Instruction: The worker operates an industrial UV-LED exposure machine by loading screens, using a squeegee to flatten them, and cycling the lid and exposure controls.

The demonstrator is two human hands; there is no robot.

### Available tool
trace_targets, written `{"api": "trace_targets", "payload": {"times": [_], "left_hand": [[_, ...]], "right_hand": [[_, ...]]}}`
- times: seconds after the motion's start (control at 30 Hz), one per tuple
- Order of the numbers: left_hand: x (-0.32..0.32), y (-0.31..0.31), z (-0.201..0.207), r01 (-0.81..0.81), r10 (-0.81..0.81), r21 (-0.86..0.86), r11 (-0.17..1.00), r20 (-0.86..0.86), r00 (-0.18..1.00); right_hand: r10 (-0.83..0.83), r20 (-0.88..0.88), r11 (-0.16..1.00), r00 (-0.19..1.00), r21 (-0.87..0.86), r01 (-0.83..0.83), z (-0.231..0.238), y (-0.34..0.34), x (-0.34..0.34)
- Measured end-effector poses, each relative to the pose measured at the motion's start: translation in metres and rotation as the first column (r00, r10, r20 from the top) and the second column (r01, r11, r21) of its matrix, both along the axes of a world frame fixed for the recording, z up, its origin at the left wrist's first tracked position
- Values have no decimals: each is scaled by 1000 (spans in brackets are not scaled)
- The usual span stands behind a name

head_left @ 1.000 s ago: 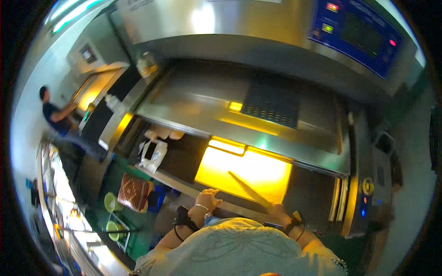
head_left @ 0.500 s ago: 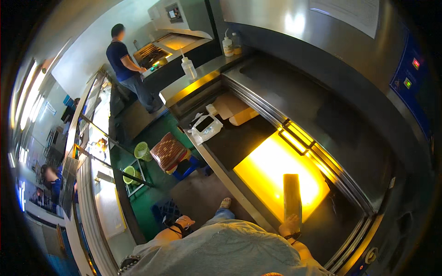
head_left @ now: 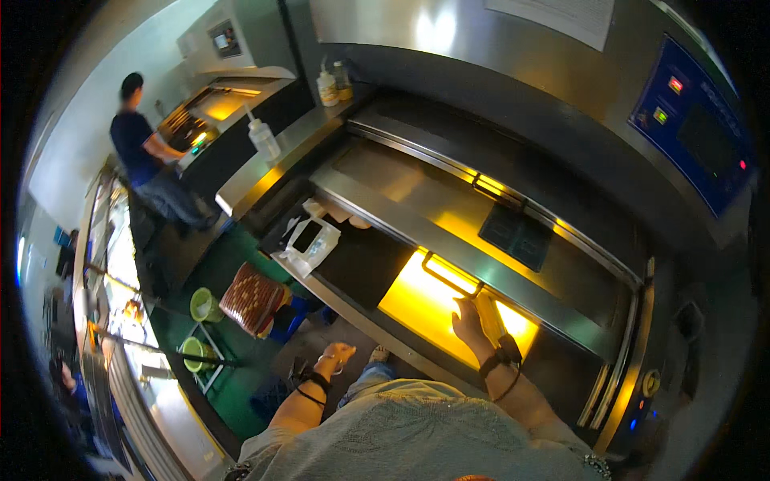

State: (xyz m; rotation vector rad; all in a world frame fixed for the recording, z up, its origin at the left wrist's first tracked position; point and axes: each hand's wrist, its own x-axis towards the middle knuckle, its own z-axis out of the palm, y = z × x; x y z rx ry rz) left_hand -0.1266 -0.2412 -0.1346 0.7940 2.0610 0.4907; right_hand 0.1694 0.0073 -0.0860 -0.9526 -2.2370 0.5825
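Observation:
My right hand (head_left: pixel 472 325) is over the glowing yellow light panel (head_left: pixel 409 301), its fingers near the dark bar handle (head_left: pixel 447 275) of a metal-edged sliding frame (head_left: pixel 377 212). A flat rectangular slab (head_left: pixel 491 315) lies along the right side of this hand, apparently held in it; the grip is partly hidden. On the sliding frame's surface is a dark, square-patterned panel (head_left: pixel 516 235). My left hand (head_left: pixel 338 353) hangs beside my body over the floor, fingers loosely apart, holding nothing.
A white packet (head_left: pixel 311 244) with a black rectangle on it lies on the dark bench. A squeeze bottle (head_left: pixel 262 138) stands on the ledge. Left are a cushioned stool (head_left: pixel 253 301) and green baskets (head_left: pixel 205 305). Another person (head_left: pixel 144 156) works at a far machine. A blue control panel (head_left: pixel 698 128) is at right.
The sliding frame has come out toward me, covering part of the light panel. My right hand, with the slab, has moved forward to its handle. The view has shifted right.

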Motion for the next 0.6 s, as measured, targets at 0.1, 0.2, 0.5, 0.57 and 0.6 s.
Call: {"api": "trace_targets", "payload": {"times": [0.1, 0.2, 0.5, 0.57, 0.6], "left_hand": [[-21, 63, -14, -23, 14, 85, 996, 99, 995], [-11, 116, 19, -111, 6, 280, 954, 351, 936], [-6, 163, 15, -47, 61, -42, 998, 812, 580], [-10, 159, -3, -44, 133, -128, 991, 855, 501], [-17, 158, -24, -24, 178, -190, 981, 858, 482]], "right_hand": [[-35, 104, 995, 994, 94, 25, 0, 6, -26], [-20, 382, 999, 924, -25, 32, -14, 2, -33], [-3, 558, 931, 830, -301, 205, -24, -62, -51], [47, 573, 911, 818, -361, 201, -4, -81, -65], [90, 587, 892, 805, -408, 197, 17, -89, -76]]}}
